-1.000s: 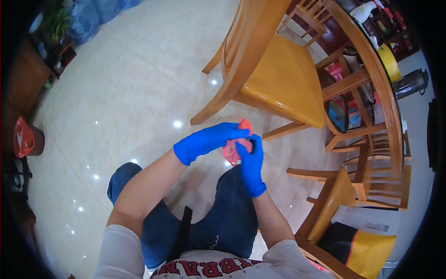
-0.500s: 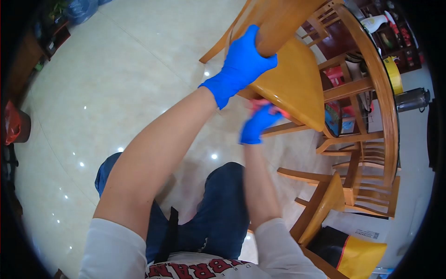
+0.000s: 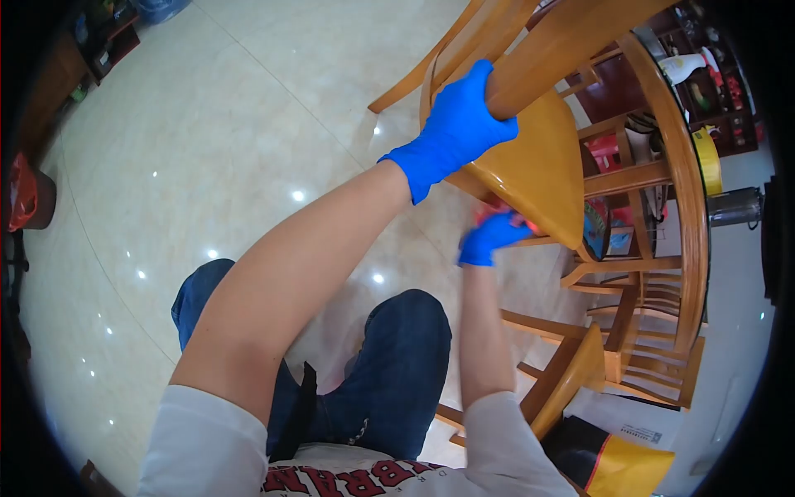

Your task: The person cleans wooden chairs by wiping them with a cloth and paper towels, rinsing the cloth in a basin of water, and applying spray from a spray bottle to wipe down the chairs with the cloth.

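My left hand [image 3: 464, 126], in a blue glove, is closed around the end of the wooden chair's backrest [image 3: 551, 58]. The chair is tilted, and its glossy yellow-brown seat [image 3: 538, 166] lies just beyond that hand. Below the front edge of the seat, my right hand [image 3: 490, 238], also blue-gloved, has its fingers wrapped round a pinkish-red cloth [image 3: 489, 211]. The cloth is blurred and partly hidden by the fingers and the seat. It is at the chair's lower frame or leg; exact contact is hard to make out.
A round-edged wooden table [image 3: 686, 190] stands at the right, with a spray bottle [image 3: 683, 66] and a dark cylindrical jar [image 3: 735, 207] on it. Another chair [image 3: 571, 377] bears a black-and-yellow bag [image 3: 617, 460]. A bin [image 3: 37, 199] with a red liner stands far left on the tiled floor [image 3: 207, 124].
Both hands have shifted right in view, along with the chair's backrest. My right hand, with the cloth, sits further along beneath the seat edge. My left hand keeps its grip.
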`<state>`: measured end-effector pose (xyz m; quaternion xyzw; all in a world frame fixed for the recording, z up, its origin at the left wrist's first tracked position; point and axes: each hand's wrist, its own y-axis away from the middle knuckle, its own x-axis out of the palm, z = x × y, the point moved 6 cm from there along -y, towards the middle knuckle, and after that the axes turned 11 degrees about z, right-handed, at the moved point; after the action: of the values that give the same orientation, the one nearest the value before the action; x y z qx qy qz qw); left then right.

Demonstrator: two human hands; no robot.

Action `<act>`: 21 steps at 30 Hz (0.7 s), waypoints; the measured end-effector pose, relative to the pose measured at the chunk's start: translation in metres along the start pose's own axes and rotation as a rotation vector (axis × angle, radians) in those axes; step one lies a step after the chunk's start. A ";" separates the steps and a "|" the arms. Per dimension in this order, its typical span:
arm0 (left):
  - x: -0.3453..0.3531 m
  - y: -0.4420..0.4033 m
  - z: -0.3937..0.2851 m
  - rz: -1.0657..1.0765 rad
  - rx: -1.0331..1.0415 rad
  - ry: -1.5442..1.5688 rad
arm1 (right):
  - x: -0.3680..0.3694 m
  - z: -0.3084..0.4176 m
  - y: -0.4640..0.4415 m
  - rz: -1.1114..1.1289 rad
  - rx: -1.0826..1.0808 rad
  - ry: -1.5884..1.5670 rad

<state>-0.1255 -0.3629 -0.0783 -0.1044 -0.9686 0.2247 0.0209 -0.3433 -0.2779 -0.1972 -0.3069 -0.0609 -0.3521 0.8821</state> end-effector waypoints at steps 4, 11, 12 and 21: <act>-0.002 -0.001 -0.006 -0.090 0.027 0.013 | 0.107 -0.040 0.081 0.123 0.334 -0.915; -0.005 -0.001 -0.001 -0.052 0.027 -0.015 | -0.097 -0.033 -0.035 0.184 0.267 0.005; -0.004 0.002 -0.002 -0.025 0.002 0.022 | -0.110 -0.027 -0.047 0.189 0.069 0.082; 0.001 -0.004 -0.007 0.022 -0.005 0.068 | 0.053 -0.041 0.068 0.324 0.161 0.061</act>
<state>-0.1268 -0.3629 -0.0708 -0.1224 -0.9667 0.2189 0.0510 -0.2633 -0.2941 -0.2467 -0.2302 -0.0117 -0.2086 0.9505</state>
